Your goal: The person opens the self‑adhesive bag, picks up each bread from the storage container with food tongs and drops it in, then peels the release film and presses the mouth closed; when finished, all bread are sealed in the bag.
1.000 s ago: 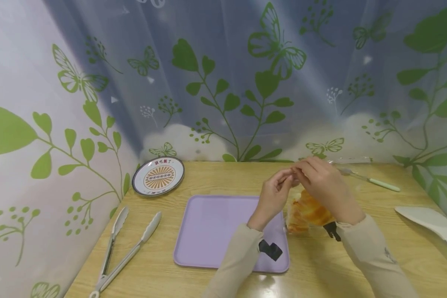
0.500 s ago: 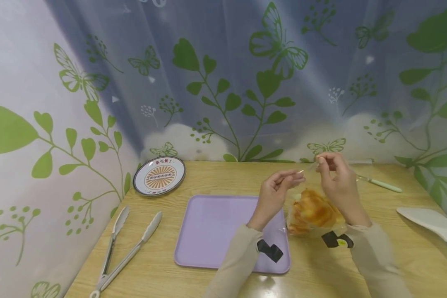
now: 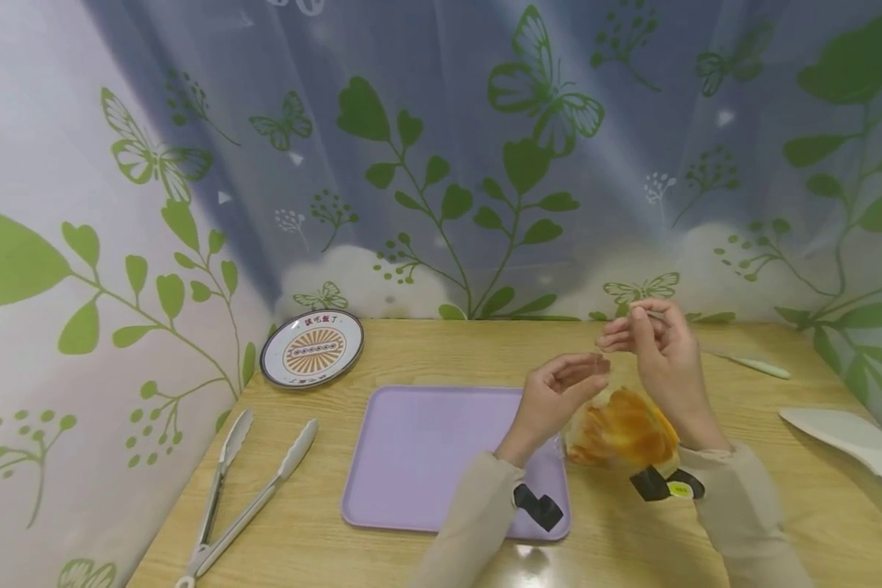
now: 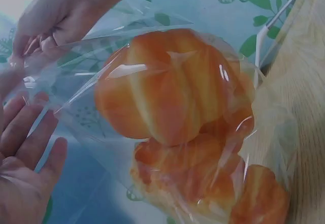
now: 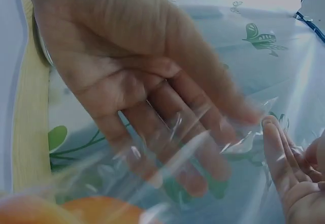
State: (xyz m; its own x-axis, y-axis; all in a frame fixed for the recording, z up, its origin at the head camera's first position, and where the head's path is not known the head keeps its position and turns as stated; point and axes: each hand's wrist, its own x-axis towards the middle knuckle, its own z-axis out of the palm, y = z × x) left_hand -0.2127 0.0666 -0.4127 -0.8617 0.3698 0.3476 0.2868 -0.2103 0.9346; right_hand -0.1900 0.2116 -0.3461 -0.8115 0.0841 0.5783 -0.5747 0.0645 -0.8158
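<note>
A clear plastic bag (image 4: 86, 76) holds several golden bread rolls (image 3: 625, 429) and stands at the tray's right edge. My left hand (image 3: 559, 396) is at the bag's upper left, thumb and a finger at the thin film while other fingers extend in the left wrist view. Opposite it, my right hand (image 3: 665, 363) pinches the bag's top between thumb and forefinger. Its other fingers (image 5: 172, 158) reach out behind the film in the right wrist view. There the two hands' tips nearly meet at the bag's rim. Glare makes the film's edge hard to follow.
A purple tray (image 3: 412, 457) lies left of the bag, partly under my left forearm. Farther left are metal tongs (image 3: 246, 498) and a patterned plate (image 3: 312, 347). On the right are a green-handled utensil (image 3: 760, 366) and a white spatula (image 3: 841, 429).
From being close together, my hands drew apart as the right went up and right. Since then, my left hand has shifted slightly right and down, bringing their fingertips nearer again.
</note>
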